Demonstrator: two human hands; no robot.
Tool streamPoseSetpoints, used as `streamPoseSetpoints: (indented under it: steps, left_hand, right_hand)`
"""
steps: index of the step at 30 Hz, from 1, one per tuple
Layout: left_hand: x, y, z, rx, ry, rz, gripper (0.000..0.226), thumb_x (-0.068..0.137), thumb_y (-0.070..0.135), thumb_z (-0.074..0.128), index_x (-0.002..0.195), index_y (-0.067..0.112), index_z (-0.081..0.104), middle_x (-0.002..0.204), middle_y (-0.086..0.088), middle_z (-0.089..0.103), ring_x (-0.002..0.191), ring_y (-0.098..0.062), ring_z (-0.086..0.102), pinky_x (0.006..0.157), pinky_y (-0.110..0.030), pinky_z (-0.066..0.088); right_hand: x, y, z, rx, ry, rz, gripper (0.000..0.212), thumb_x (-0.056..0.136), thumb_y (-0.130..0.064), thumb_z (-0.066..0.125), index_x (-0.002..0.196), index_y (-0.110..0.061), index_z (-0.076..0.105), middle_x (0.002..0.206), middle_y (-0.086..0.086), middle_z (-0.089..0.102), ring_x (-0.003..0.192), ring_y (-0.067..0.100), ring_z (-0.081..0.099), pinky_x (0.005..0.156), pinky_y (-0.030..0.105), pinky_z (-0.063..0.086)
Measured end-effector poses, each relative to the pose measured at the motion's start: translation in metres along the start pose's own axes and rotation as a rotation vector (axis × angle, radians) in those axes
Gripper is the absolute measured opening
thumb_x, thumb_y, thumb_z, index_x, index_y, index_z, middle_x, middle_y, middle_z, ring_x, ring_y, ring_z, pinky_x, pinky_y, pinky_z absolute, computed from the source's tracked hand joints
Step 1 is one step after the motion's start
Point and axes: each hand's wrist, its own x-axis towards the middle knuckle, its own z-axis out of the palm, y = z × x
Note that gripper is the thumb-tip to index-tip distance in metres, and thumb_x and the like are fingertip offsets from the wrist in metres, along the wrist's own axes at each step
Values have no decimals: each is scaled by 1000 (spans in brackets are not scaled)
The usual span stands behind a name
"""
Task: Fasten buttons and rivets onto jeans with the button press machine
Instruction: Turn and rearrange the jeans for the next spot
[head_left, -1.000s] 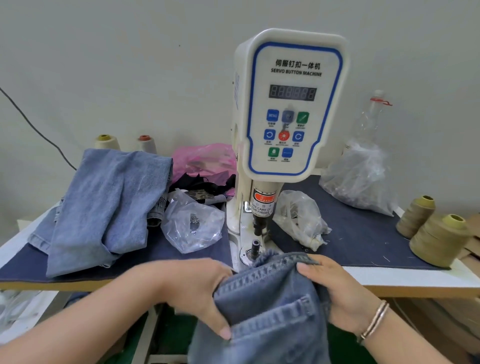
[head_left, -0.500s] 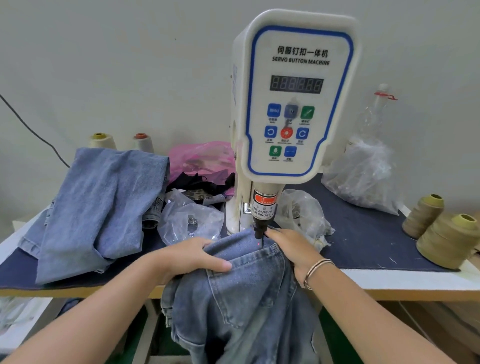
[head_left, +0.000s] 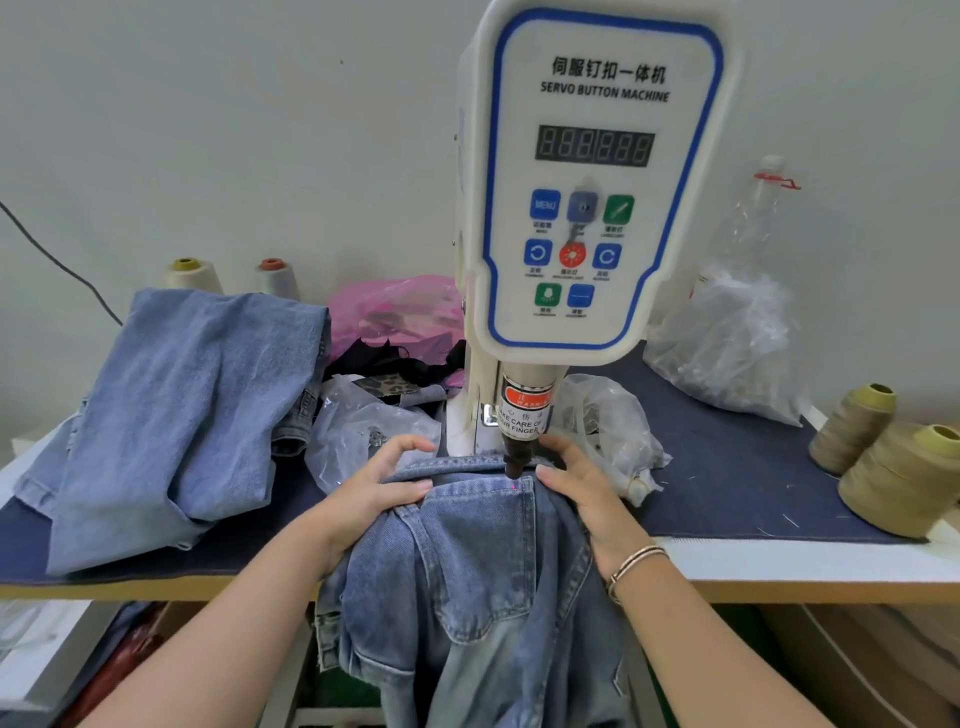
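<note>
Both hands pinned the jeans (head_left: 483, 561) at the desk's front edge: left hand (head_left: 371, 499) gripping the waistband, right hand (head_left: 582, 493) pressing flat; best to keep the pocket corner under the punch (head_left: 513, 462), fingers clear.

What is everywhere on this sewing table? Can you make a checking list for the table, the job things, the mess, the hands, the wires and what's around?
Surface: table covered in dark blue cloth, pale front edge.
Job's things: jeans lie under the button machine; red light dot near the pocket's top corner.
Clutter: folded jeans pile, clear bags, pink bag, thread cones.
Hands: left hand grips the waistband; right hand presses the denim beside the punch.
Cables: dark cable runs down the wall.
Surroundings: plain pale wall.
</note>
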Motion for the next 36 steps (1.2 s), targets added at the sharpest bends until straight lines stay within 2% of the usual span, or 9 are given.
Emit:
streamPoseSetpoints:
  steps: [4, 8, 11, 14, 18, 23, 28, 33, 36]
  left_hand:
    - [5, -6, -5, -158, -53, 20, 28, 73, 17, 73, 97, 31, 65, 108, -5, 68, 85, -23, 68, 75, -33, 55]
    - [10, -12, -9, -215, -99, 19, 41, 61, 26, 86, 96, 28, 65, 101, -10, 70, 81, -26, 69, 70, -33, 57]
    - [9, -15, -11, -181, -69, 31, 39, 68, 28, 79, 103, 30, 61, 106, -8, 69, 88, -28, 68, 77, -37, 55]
    - [6, -17, -10, -156, -47, 28, 42, 68, 30, 77, 107, 32, 61, 106, -8, 70, 90, -28, 68, 81, -40, 54]
    - [5, -14, -9, -153, -52, 17, 39, 67, 30, 77, 103, 31, 61, 106, -10, 69, 87, -30, 67, 80, -40, 54]
    - [7, -12, -8, -219, -68, -8, 24, 75, 16, 70, 94, 29, 64, 101, -14, 69, 80, -29, 68, 68, -35, 57]
    - [7, -12, -7, -242, -47, -28, 24, 74, 14, 69, 93, 29, 64, 101, -15, 67, 79, -30, 66, 70, -36, 57]
    - [7, -12, -8, -236, -49, -43, 23, 75, 15, 69, 93, 29, 64, 98, -15, 68, 76, -28, 67, 66, -34, 57]
    - [6, -10, -7, -236, -46, -54, 24, 74, 15, 69, 94, 29, 65, 98, -16, 68, 77, -28, 67, 67, -34, 58]
  right_hand:
    - [2, 4, 4, -20, 54, -51, 19, 90, 4, 52, 93, -15, 52, 97, 2, 69, 87, 15, 66, 79, 26, 53]
    - [3, 7, 3, -51, 67, -58, 18, 91, 1, 52, 90, -16, 53, 93, 5, 64, 82, 15, 62, 79, 27, 50]
    - [1, 8, 4, -14, 28, -37, 18, 93, -3, 52, 89, -20, 59, 89, 3, 68, 79, 14, 65, 73, 25, 53]
    - [1, 7, 5, -32, 31, -33, 20, 95, -5, 50, 92, -20, 62, 92, 1, 71, 85, 13, 66, 76, 24, 52]
    - [1, 8, 6, -48, 62, -60, 21, 94, -4, 50, 89, -20, 61, 87, -2, 71, 81, 11, 65, 72, 22, 53]
    - [5, 8, 6, -41, 91, -44, 20, 94, -3, 50, 87, -19, 60, 89, 2, 67, 82, 15, 63, 77, 25, 51]
    - [8, 9, 7, -52, 114, -25, 18, 93, -3, 51, 87, -17, 59, 88, 3, 67, 81, 16, 62, 78, 27, 50]
    - [6, 8, 6, -84, 129, -25, 16, 93, -4, 53, 88, -18, 60, 88, 1, 67, 80, 12, 63, 74, 21, 51]
    - [5, 7, 6, -83, 111, -8, 14, 94, -6, 53, 90, -17, 60, 93, 5, 66, 86, 17, 62, 79, 26, 50]
